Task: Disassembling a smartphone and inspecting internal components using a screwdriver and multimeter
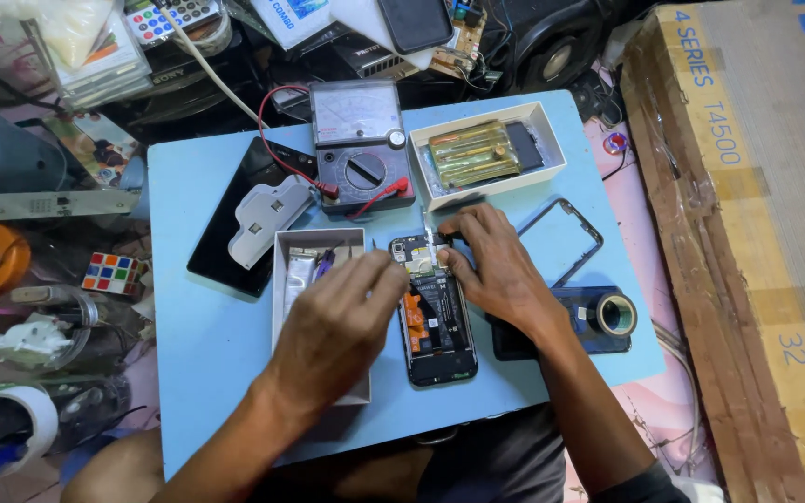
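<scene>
Our right hand (496, 265) pinches a small part at the top of the opened smartphone (432, 312), mid-surface; left hand (342, 321), fingers loosely curled, palm down, grips nothing we can see, fingertips by the phone's left edge, over the white parts box (283, 244). Disassembly step; next needs a steady, fine lift. Multimeter (362, 149) sits behind.

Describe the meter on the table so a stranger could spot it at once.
Start at the blue table. At its far edge, left of the white tray, stands the meter. Only it has a pale needle scale, a round dial and red leads.
</scene>
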